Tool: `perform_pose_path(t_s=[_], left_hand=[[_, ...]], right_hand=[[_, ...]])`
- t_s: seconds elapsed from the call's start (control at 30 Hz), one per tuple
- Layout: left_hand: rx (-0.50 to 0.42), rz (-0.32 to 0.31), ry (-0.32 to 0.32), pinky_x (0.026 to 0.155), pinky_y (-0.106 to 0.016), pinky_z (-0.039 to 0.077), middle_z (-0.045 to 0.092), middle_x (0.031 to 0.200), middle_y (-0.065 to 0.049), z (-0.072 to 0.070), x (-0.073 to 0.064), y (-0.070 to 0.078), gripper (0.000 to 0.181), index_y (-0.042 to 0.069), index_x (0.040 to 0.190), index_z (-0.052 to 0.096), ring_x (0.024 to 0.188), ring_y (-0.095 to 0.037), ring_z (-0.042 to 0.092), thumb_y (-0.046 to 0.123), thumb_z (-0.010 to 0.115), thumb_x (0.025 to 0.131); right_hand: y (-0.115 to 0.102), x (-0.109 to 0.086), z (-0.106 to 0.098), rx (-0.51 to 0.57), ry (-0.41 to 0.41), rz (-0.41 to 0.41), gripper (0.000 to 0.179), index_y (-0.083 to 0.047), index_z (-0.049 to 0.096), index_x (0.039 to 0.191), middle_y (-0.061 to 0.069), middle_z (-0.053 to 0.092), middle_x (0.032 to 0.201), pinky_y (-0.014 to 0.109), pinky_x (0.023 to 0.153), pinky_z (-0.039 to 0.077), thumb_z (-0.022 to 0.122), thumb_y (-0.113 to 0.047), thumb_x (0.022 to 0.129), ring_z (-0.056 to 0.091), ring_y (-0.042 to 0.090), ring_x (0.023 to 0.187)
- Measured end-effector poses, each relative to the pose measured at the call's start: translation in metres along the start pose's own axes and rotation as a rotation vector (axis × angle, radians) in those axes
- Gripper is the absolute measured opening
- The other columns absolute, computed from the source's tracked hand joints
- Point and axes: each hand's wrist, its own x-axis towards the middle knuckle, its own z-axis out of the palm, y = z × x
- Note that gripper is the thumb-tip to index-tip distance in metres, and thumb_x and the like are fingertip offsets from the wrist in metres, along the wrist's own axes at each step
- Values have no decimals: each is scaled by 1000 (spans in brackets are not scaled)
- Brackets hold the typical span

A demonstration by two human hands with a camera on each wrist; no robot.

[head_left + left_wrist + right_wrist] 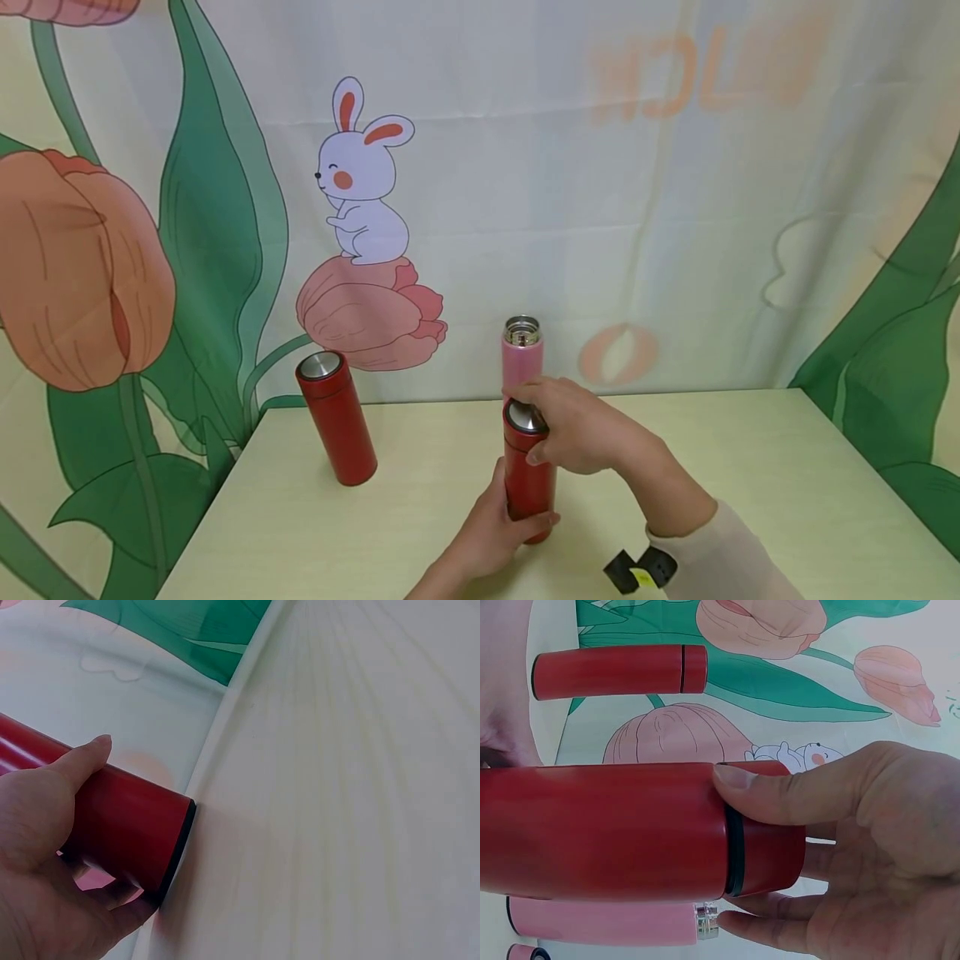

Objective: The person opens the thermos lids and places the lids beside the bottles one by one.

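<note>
A red thermos (529, 492) with a steel-topped red lid (769, 855) stands nearly upright at the front middle of the table. My left hand (491, 529) grips its lower body, with the thumb along one side and the fingers wrapped round the other, as the left wrist view also shows. The black base rim (178, 851) is right at the tabletop. From above, my right hand (581, 425) holds the lid, thumb at the black seam and fingers on the far side. Just behind stands a pink thermos (522, 360), its steel neck uncovered.
Another red thermos (337, 421), lid on, stands at the table's left. A small pink lid (526, 952) lies near the pink thermos in the right wrist view. The pale wooden table (750, 475) backs onto a printed curtain (480, 183) with a rabbit and tulips.
</note>
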Motion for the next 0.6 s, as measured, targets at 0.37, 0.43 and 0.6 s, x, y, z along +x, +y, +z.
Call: perform_pose_path(t_s=[0.37,0.43,0.6], left_hand=[[3,34,2,111,-51,48,60,138,-2,0,-1,0,74,23,148,33,126,-21,59,37,79,92],[4,36,4,111,-51,48,61,137,-1,0,-1,0,74,23,148,33,126,-21,59,38,79,92],[1,13,8,111,-49,49,60,137,0,1,1,-1,77,24,149,33,125,-20,59,43,80,90]], right_hand=[[2,-2,3,4,33,-15,67,-6,56,144,8,61,137,46,103,54,80,2,82,53,30,128],[2,-2,4,-12,50,-22,65,-8,57,141,7,62,133,45,101,55,80,1,81,54,29,125],[0,-3,7,-139,117,-2,56,-12,61,131,4,63,121,46,91,51,85,-18,80,55,27,112]])
